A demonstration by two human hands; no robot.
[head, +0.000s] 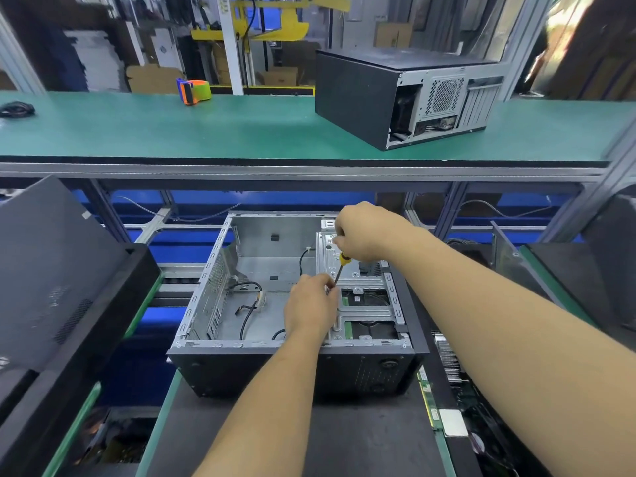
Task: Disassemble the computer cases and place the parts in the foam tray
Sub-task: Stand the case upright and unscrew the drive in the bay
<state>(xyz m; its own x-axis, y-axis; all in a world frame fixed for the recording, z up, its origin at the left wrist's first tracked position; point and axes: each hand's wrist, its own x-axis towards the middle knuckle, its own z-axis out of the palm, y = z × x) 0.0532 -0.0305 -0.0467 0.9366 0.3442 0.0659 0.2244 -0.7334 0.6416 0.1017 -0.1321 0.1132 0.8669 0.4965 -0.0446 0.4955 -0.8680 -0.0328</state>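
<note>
An open computer case (213, 280) lies on its side on the dark work surface, its inside mostly bare with loose black cables (249, 311). A metal drive cage (358, 270) fills its right part. My right hand (361, 232) grips the yellow handle of a screwdriver (342, 263) above the cage. My left hand (309, 304) pinches the screwdriver's shaft low down, near the cage's edge; the tip is hidden behind its fingers. A second, closed computer case (361, 98) stands on the green shelf behind.
A green shelf (172, 132) runs across the back with an orange and green tape dispenser (194, 91) and a black cable coil (17, 108). Dark case panels (51, 277) lean at the left. Circuit boards and parts (447, 401) lie at the right.
</note>
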